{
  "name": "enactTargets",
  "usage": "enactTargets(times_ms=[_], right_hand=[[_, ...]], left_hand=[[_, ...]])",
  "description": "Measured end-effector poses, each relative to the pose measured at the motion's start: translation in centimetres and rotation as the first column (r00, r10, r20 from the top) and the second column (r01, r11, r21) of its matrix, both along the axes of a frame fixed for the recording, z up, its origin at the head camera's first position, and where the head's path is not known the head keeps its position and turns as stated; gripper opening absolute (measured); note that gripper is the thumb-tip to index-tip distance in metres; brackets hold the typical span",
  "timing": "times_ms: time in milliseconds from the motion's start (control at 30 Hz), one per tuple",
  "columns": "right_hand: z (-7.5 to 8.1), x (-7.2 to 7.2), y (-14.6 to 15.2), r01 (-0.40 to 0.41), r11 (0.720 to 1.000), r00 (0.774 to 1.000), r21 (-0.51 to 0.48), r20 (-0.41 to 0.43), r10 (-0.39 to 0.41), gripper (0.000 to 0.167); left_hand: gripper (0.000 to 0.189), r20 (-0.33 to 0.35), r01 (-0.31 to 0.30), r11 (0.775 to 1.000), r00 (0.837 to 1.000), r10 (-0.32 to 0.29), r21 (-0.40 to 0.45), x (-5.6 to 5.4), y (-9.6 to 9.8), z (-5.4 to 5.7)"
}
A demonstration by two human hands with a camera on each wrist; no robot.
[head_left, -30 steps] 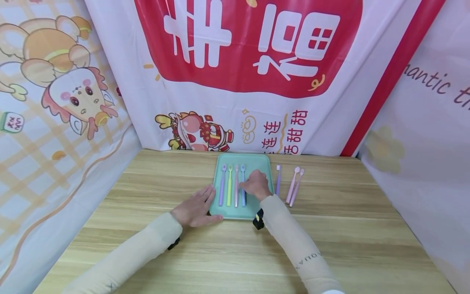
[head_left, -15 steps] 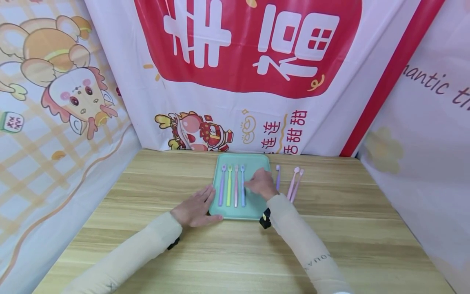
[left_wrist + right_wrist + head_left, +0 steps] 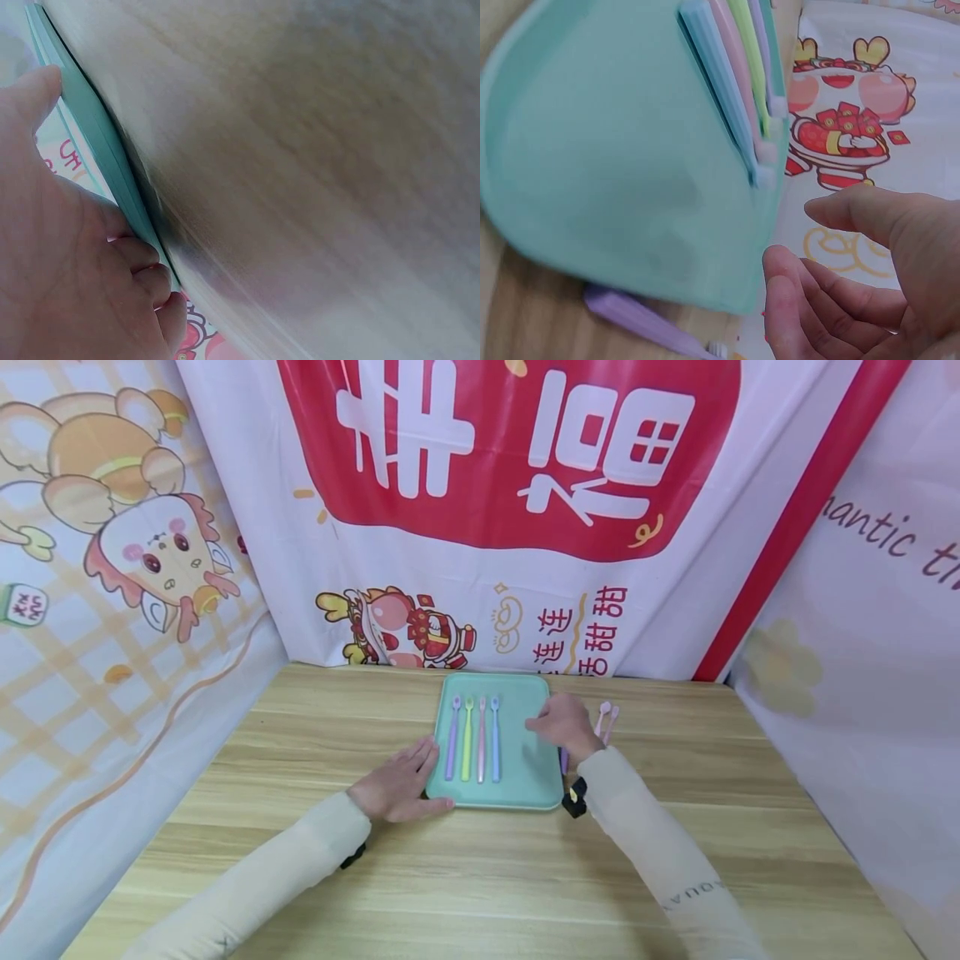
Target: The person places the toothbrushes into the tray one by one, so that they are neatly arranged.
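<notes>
A mint-green tray [image 3: 528, 772] lies on the table, bearing a purple toothbrush [image 3: 452, 747], a yellow-green toothbrush [image 3: 467, 747], a pink toothbrush [image 3: 482, 747] and a blue toothbrush [image 3: 496, 747] side by side, heads toward the back. Extended fingers of my left hand [image 3: 397, 785] rest along the tray's left edge, the thumb at its front left corner. My right hand [image 3: 567, 727] is over the tray's right edge; the right wrist view shows thumb and fingers apart with nothing between them. Beneath it, partly hidden, another purple toothbrush [image 3: 645, 319] lies beside the tray.
Two pink toothbrushes, one nearer [image 3: 602, 714] and one farther right [image 3: 612, 718], lie on the wooden table [image 3: 712, 793], their handles hidden by the right hand and wrist. A printed cloth [image 3: 487, 568] hangs behind the tray, with more cloth walls at both sides.
My right hand has moved right from beside the blue toothbrush to the tray's right edge, now covering part of the toothbrushes there. The left hand stays put.
</notes>
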State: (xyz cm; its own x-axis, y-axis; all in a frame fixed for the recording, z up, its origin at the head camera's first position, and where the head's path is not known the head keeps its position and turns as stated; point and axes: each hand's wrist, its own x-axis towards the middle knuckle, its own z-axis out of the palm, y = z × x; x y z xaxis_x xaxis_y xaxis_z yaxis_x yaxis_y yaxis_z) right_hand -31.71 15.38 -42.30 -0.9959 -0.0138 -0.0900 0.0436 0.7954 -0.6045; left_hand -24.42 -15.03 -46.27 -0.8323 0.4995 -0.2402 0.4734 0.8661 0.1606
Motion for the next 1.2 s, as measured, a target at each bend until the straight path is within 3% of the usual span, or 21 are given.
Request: enactTargets(times_ms=[167,433,800,1200], right_hand=[[0.7,-0.4,1.7,-0.039,0.999,0.997,0.022,-0.064,0.041,0.051],[1.0,-0.8,3.8,-0.012,1.000,0.998,-0.004,-0.055,0.011,0.045],[-0.1,-1.8,4.9,0.032,0.998,0.999,-0.051,-0.010,-0.033,0.045],[-1.7,-3.0,4.9,0.096,0.995,0.995,0.032,0.006,-0.096,0.041]], left_hand=[[0.104,0.004,-0.005,1.000,1.000,0.005,-0.001,0.1,-0.1,0.0],[0.105,0.000,0.000,1.000,1.000,0.000,-0.007,-0.1,-0.3,-0.3],[0.104,-0.005,0.005,1.000,1.000,-0.005,-0.015,-0.1,-0.3,-0.4],[0.104,-0.002,0.004,1.000,1.000,-0.004,-0.005,-0.1,-0.2,-0.1]])
